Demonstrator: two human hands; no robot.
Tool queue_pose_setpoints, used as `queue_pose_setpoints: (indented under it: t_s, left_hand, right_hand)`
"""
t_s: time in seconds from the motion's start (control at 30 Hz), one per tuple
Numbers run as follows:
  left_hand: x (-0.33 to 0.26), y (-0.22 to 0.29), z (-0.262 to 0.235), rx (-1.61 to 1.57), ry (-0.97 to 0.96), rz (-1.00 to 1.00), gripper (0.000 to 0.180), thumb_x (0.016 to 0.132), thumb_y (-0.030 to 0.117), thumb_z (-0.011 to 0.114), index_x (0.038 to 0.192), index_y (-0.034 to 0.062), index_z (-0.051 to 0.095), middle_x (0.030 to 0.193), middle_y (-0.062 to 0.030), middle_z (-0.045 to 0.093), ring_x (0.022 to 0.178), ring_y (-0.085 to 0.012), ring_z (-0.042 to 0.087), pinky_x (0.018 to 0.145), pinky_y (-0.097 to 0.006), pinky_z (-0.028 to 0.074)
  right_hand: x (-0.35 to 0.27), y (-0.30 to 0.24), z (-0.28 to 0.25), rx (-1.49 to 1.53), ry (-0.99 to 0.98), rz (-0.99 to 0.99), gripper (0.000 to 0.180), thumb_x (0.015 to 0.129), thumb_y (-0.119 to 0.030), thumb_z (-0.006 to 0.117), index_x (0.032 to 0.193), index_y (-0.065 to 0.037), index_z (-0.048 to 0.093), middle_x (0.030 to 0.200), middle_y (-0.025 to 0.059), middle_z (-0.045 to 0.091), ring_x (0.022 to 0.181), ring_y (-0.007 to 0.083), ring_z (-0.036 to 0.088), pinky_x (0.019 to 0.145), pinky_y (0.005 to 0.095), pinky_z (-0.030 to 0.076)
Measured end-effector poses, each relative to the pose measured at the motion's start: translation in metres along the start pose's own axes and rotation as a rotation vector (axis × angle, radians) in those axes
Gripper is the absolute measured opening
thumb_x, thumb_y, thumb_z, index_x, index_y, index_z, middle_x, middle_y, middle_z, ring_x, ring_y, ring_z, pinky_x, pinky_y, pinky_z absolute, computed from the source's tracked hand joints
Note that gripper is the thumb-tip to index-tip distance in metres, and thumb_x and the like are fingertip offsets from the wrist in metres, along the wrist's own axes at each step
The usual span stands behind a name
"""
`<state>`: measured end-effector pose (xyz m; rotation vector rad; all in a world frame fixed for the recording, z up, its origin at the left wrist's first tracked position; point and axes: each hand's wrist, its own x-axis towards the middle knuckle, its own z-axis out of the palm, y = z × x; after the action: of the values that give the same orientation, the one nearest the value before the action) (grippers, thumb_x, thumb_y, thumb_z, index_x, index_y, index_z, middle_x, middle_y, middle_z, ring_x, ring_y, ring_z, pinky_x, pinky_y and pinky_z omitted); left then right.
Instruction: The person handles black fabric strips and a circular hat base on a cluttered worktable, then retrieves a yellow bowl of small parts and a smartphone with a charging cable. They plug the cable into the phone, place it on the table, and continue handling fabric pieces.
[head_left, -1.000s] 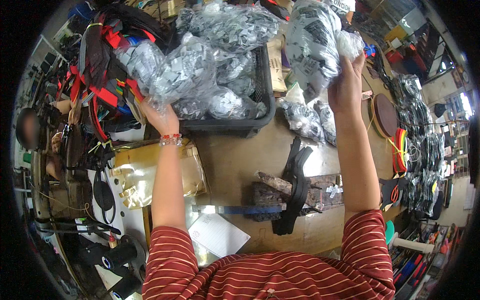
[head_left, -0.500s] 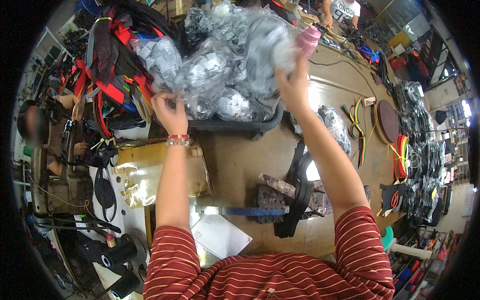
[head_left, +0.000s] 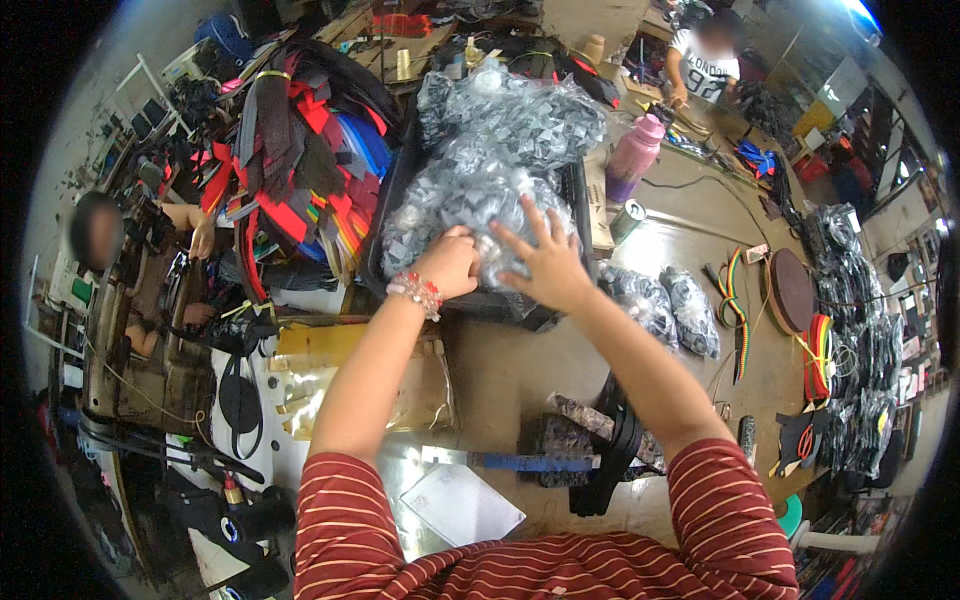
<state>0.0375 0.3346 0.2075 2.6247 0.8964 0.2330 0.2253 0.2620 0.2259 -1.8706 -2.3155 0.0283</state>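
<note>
A black plastic crate (head_left: 378, 240) is heaped with clear plastic bags (head_left: 510, 120) full of small grey and black pieces, whose exact kind I cannot make out. My left hand (head_left: 450, 265), with beaded bracelets at the wrist, is closed at the near part of the heap, its curled fingers gripping the plastic of a bag. Close beside it, my right hand (head_left: 548, 262) lies spread and flat on the bags, holding nothing. Two similar filled bags (head_left: 660, 305) rest on the table just right of the crate.
Left of the crate hangs a big bundle of red, grey and black strips (head_left: 290, 170). A pink bottle (head_left: 635, 155) and a can (head_left: 628, 220) stand at its right. Nearer lie black straps (head_left: 610, 450) and white paper (head_left: 462, 503). Co-workers sit at left and far right.
The bag my right hand was holding up is down on the heap, and that hand is now spread on top. My left hand has moved from the crate's left corner toward its middle.
</note>
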Motion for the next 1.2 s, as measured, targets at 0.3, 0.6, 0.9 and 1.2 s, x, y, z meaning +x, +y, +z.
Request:
queue_pose_setpoints:
  t_s: [0.3,0.6,0.9,1.2]
  left_hand:
    - [0.139,-0.023,-0.037,-0.198,0.659,-0.062,0.039,0.073,0.016,0.066,0.109,0.0066,0.053,0.1,-0.0125,0.063,0.098,-0.0309,0.057,0.086,-0.039,0.045]
    - [0.223,-0.02,0.01,0.233,0.146,-0.201,0.063,0.068,0.04,0.074,0.121,0.0153,0.053,0.115,-0.0131,0.055,0.106,-0.0318,0.053,0.098,-0.049,0.033]
    - [0.221,-0.073,0.01,-0.517,0.823,-0.132,0.023,0.088,0.025,0.048,0.089,0.008,0.064,0.104,-0.0148,0.06,0.099,-0.0318,0.055,0.089,-0.041,0.042]
    - [0.216,-0.158,0.018,0.064,0.439,-0.653,0.039,0.089,0.035,0.046,0.09,0.0023,0.067,0.094,-0.0216,0.064,0.089,-0.0403,0.061,0.08,-0.046,0.049]
  right_hand:
    - [-0.021,0.023,0.03,0.164,0.071,-0.142,0.056,0.083,-0.056,0.048,0.135,-0.038,0.036,0.15,0.0146,0.004,0.132,0.0478,0.016,0.102,0.0598,0.024]
    - [-0.025,0.019,0.027,0.208,0.142,-0.056,0.061,0.081,-0.049,0.056,0.135,-0.027,0.039,0.146,0.0176,0.017,0.132,0.0442,0.019,0.104,0.054,0.024]
    - [-0.024,0.015,0.023,0.141,0.136,-0.087,0.061,0.081,-0.049,0.057,0.136,-0.03,0.036,0.147,0.0125,0.019,0.133,0.0402,0.02,0.104,0.0535,0.025]
    - [-0.022,0.018,0.023,0.165,0.109,-0.102,0.061,0.082,-0.047,0.055,0.137,-0.029,0.034,0.147,0.0097,0.02,0.134,0.0388,0.019,0.104,0.0552,0.025]
